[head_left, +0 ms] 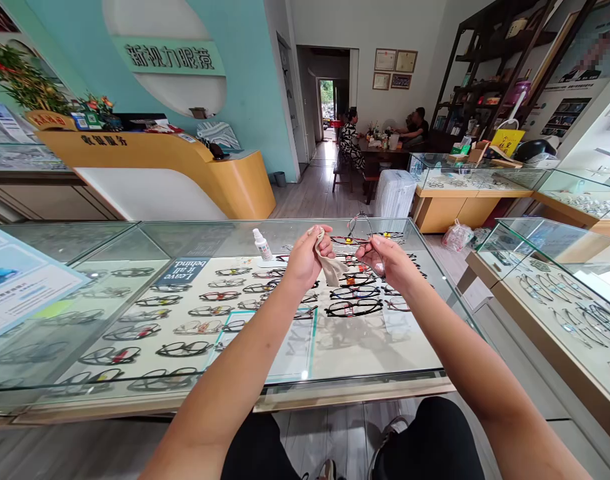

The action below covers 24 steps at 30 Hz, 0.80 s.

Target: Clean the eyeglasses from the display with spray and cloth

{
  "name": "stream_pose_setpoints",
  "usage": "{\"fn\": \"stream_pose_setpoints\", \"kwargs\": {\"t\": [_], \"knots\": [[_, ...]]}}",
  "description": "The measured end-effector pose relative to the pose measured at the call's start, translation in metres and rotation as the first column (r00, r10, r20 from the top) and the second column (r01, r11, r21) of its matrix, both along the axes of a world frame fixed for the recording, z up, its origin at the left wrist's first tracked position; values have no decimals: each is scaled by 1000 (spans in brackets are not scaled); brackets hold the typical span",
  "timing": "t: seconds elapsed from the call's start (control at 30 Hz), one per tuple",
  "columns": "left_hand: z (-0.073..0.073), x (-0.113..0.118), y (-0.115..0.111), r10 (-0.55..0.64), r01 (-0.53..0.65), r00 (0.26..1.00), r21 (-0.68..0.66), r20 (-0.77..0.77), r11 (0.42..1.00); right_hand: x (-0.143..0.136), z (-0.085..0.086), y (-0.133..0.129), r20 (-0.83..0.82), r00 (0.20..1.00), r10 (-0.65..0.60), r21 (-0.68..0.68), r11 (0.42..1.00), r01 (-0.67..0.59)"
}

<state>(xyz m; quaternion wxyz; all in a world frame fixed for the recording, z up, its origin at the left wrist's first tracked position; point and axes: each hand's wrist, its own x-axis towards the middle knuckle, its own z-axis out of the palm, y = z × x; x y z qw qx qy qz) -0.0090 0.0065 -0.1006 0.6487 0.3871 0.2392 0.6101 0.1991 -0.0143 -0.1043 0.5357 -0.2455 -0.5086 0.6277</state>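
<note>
Pale blue and white, a printed sign [27,280] juts in over the far left of the glass display case [395,353]. Rightward, spectacle frames [185,349] lie in rows beneath the glass, with a blue card [187,272] among them. The white spray bottle [262,245] stands upright on the case top, just left of the left hand [306,259]. The left forearm slants forward and inward from the lower edge of view; its hand is curled, thumb and fingers pinching a beige cloth [333,272] that hangs from the grip toward the right. Beside it, apart from the cloth, a thin-rimmed pair of eyeglasses [361,230] is raised above the case, lenses up — pinched between the thumb and fingers of the right hand [389,261]. The right forearm angles forward and leftward, mirroring the other.

Both hands are above the far half of the case. Bare glass extends between the forearms to the straight near edge, close to the person's knees. The right edge slants toward the person; beyond it, a narrow strip of floor [442,257] separates this case from another display case [549,313].
</note>
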Motion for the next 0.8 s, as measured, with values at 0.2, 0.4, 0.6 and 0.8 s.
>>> {"fn": "stream_pose_setpoints", "kwargs": {"t": [0.2,0.4,0.6,0.8], "knots": [[-6,-3,-2,164,-100,954,247,-252,964,0,2,-1,71,997,-11,15,1000,10],[-12,-2,-11,784,-64,471,871,-404,487,2,-1,-1,186,982,16,66,997,-29],[-11,-6,-9,848,3,375,915,-375,404,8,0,0,271,962,31,104,993,-61],[-10,-11,-5,851,43,371,922,-371,384,12,0,3,354,935,31,132,988,-83]]}}
